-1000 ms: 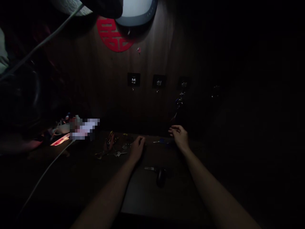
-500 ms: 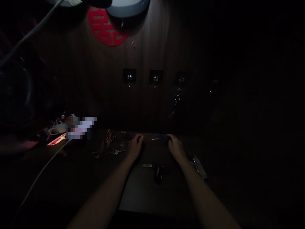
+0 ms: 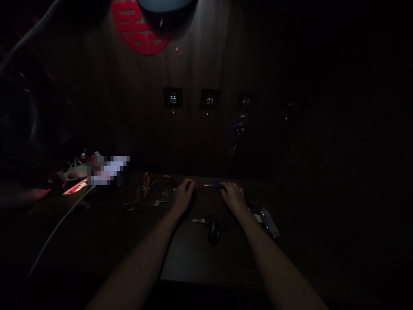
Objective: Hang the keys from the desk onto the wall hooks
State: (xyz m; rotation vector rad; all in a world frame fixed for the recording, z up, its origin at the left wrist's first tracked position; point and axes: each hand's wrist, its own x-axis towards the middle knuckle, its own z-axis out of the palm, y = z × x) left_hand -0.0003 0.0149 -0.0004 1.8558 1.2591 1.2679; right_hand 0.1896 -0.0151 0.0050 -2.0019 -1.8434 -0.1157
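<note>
"Head view, dim: where is the blue-headed key point(image 3: 215, 185)?"

"On the surface point(image 3: 187, 262), its head right at the bent fingers of the right hand point(image 3: 233, 198); whether they grip it, I can't tell."

"And the left hand point(image 3: 183, 196)?"

"Loosely curled, near some silver keys point(image 3: 157, 202); can't tell if it holds anything. A black-headed key point(image 3: 213, 232) lies in the foreground."

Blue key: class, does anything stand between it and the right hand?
Nothing visible does: the right hand is at the blue key, though dimness hides whether they touch. The black key lies nearer the person, off that path.
</note>
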